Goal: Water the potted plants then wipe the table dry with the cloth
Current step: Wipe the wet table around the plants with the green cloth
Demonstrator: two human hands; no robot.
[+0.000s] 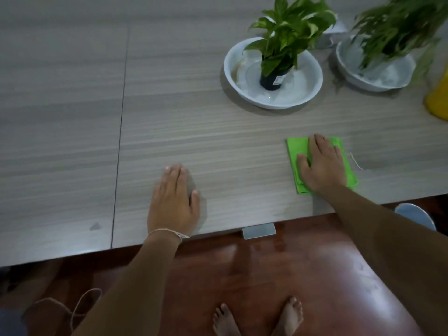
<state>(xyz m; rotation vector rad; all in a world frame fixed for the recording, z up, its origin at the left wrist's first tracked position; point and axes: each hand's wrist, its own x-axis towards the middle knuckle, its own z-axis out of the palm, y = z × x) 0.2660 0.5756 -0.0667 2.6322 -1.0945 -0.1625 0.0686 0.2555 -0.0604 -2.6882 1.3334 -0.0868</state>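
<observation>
Green cloth half-hidden under right hand, yellow object cropped

Dim, flat indoor light, soft shadows, glare on the floor, blurred right plant, wide-angle edge bending

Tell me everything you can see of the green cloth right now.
The green cloth is a bright lime, thin fabric folded into a flat, roughly rectangular pad, lying skewed on the wood-grain table near its front edge, in front of the potted plants. The right hand rests flat on it, fingers straight, covering its middle. A loose pale thread trails off beside its right edge.
</observation>
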